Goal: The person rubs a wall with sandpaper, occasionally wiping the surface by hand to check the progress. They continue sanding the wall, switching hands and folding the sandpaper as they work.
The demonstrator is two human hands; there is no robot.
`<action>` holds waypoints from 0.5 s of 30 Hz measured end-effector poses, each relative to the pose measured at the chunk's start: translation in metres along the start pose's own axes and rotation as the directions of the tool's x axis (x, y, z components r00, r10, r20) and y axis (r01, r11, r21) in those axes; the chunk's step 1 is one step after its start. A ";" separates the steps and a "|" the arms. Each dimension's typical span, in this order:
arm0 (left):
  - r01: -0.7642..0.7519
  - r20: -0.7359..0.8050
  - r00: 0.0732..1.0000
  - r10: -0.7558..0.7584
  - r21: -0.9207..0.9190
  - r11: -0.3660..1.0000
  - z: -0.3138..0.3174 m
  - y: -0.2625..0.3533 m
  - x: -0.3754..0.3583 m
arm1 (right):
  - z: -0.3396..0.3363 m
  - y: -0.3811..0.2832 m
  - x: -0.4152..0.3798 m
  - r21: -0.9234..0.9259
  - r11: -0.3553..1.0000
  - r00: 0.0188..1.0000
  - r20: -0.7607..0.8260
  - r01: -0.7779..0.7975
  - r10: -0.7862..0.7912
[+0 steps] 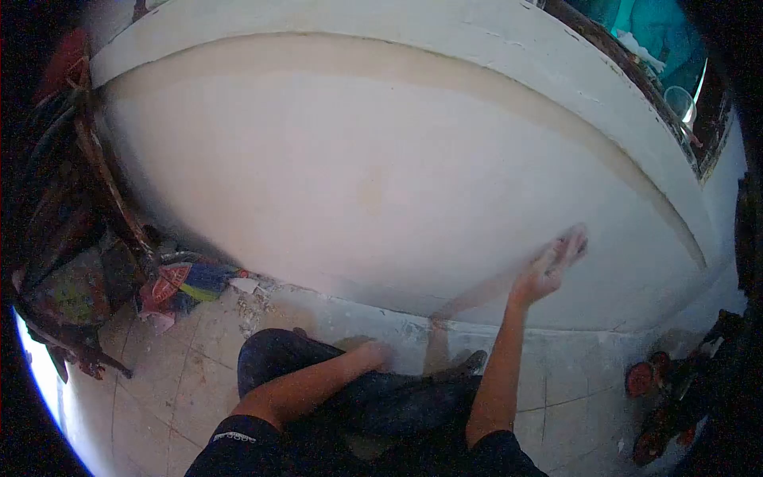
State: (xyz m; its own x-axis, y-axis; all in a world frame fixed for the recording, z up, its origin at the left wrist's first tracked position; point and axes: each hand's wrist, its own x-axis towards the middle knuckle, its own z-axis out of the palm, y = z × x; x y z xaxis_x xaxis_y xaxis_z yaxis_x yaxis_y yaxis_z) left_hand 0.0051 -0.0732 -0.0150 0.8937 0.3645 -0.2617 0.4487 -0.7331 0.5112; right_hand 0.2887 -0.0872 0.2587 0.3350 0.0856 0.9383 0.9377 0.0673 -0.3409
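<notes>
My right hand (548,270) is raised against the lower right part of a white wall (358,159). Its fingers are bent together and smeared by motion, with a whitish, dusty look. Something dark shows at the fingertips, too blurred to name. A shadow of the arm falls on the wall to the left of the hand. My left hand (373,356) rests low over my bent legs in dark trousers (278,354). It is blurred, and its fingers cannot be made out.
A ledge (445,44) juts out along the wall's top. Crumpled colourful bags (187,286) lie at the left beside whitish debris (253,306) on the tiled floor (151,389). Dark, cluttered objects (87,278) stand far left. Reddish round items (640,378) sit low at right.
</notes>
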 end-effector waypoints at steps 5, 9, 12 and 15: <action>-0.064 -0.008 0.998 0.064 -0.016 0.998 0.026 -0.016 0.010 | 0.031 -0.013 -0.035 0.084 0.994 0.998 0.002 0.065 -0.066; -0.124 -0.048 0.989 0.142 0.269 0.955 0.100 -0.067 0.055 | 0.044 -0.056 -0.089 0.188 0.951 0.755 0.578 0.244 -0.308; -0.125 -0.032 0.989 0.141 0.296 0.947 0.107 -0.075 0.059 | 0.037 -0.075 -0.073 0.116 0.937 0.776 0.533 0.329 -0.338; -0.164 -0.095 0.976 0.198 0.279 0.946 0.100 -0.068 0.049 | 0.017 -0.039 -0.041 -0.033 0.981 0.915 0.368 0.191 -0.166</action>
State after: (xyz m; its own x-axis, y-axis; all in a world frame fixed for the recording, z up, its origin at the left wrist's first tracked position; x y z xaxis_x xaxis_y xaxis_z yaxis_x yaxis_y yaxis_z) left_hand 0.0178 -0.0627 -0.1442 0.9611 0.2655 -0.0764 0.2761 -0.9137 0.2983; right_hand 0.2368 -0.0760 0.2326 0.1167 0.4325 0.8941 0.9869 0.0501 -0.1531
